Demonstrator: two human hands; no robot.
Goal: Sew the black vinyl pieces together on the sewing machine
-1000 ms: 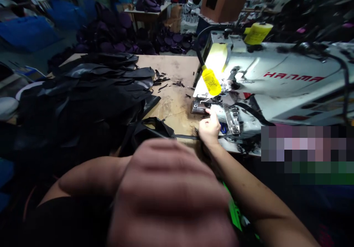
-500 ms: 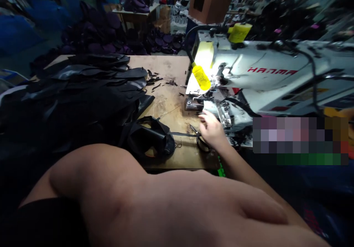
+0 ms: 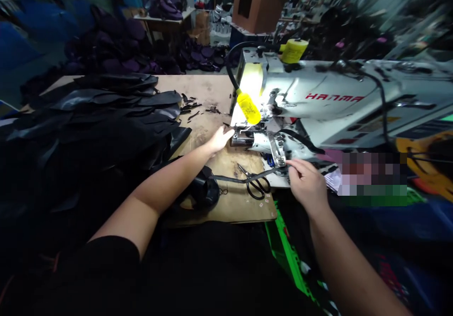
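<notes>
My left hand (image 3: pixel 220 141) reaches over the table to the free end of the sewing machine's narrow bed (image 3: pixel 244 139). Its thumb and fingertips are spread at the metal there, just under the lit needle area. Close to the metal strip guide (image 3: pixel 278 150), my right hand (image 3: pixel 308 184) has its fingers curled and pressed together at the tip. What lies between them is too small to make out. A thin black strip (image 3: pixel 244 180) runs from a black sewn piece (image 3: pixel 207 191) towards that guide, crossing black-handled scissors (image 3: pixel 257 186).
Black material (image 3: pixel 106 132) is heaped across the left of the table (image 3: pixel 201 85). Dark scraps (image 3: pixel 191 106) lie behind my left hand. The machine head (image 3: pixel 318 85) carries a yellow-cased lamp (image 3: pixel 248 108). A green crate (image 3: pixel 288 250) stands below the table edge.
My left arm, a large blur across the foreground before, now extends to the bed's end. My right hand has moved right and nearer, from beside the bed to the strip guide. The strip has shifted too.
</notes>
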